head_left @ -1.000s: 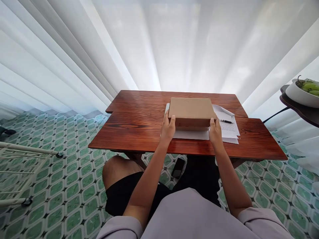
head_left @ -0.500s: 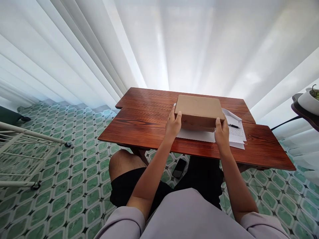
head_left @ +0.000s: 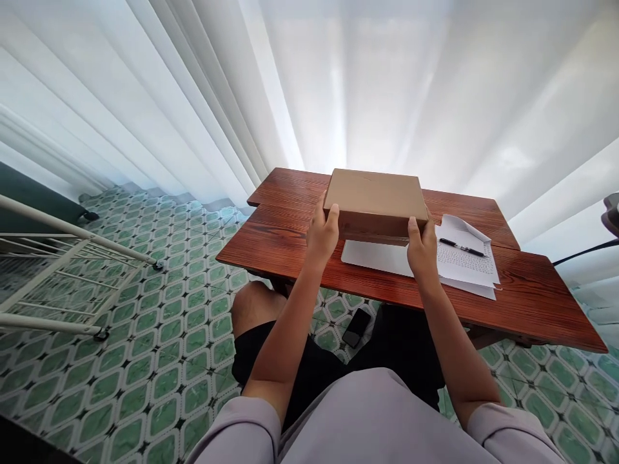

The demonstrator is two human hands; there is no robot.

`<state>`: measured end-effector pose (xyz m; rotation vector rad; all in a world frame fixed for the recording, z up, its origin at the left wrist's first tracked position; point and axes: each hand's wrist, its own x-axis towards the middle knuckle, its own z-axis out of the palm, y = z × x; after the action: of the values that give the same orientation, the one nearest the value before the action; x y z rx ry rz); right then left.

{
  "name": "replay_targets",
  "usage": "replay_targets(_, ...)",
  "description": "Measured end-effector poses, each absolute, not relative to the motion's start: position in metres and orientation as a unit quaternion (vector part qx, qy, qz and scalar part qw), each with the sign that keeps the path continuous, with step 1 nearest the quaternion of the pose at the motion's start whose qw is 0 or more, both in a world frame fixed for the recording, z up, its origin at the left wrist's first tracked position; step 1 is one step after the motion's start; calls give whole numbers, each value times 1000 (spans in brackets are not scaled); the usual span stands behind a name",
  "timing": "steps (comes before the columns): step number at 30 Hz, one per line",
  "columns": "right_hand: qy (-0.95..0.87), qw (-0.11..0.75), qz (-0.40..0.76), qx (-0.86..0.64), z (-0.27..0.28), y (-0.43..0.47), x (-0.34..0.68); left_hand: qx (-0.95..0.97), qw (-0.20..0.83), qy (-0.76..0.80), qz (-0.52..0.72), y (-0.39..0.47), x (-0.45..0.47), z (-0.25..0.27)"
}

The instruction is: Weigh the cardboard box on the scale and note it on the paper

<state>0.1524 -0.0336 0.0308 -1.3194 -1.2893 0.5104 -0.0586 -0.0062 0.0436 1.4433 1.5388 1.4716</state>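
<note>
Between my two hands is a closed brown cardboard box (head_left: pixel 374 193), held up above the table and roughly level. My left hand (head_left: pixel 322 232) grips its left end, thumb on the near face. At the right end my right hand (head_left: pixel 422 248) clasps it the same way; the far fingers of both hands are partly hidden by the box. Below it lies a flat silver-white panel (head_left: pixel 377 256), perhaps a closed laptop, partly covered from view. Sheets of paper with handwriting (head_left: pixel 467 264) lie to the right, and a black pen (head_left: pixel 463 247) rests on them.
The wooden table (head_left: pixel 271 241) has two stepped planks. A phone (head_left: pixel 356 327) lies on the tiled floor between my legs. A white wheeled rack (head_left: pixel 72 258) stands at left. White curtains (head_left: pixel 309 84) hang behind the table. A dark cable (head_left: pixel 585 250) runs at far right.
The box has moved left relative to the table and papers, still in both hands, uncovering more of the papers and pen. My view has turned left.
</note>
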Motion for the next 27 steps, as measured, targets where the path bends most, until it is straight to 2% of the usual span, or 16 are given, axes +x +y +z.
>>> replay_targets(15, -599, 554, 298, -495, 19, -7, 60, 439, 222, 634, 597, -7, -151, 34)
replay_targets(27, -622, 495, 316, -518, -10, -3, 23, 423, 174, 657, 599, -8, -189, 5)
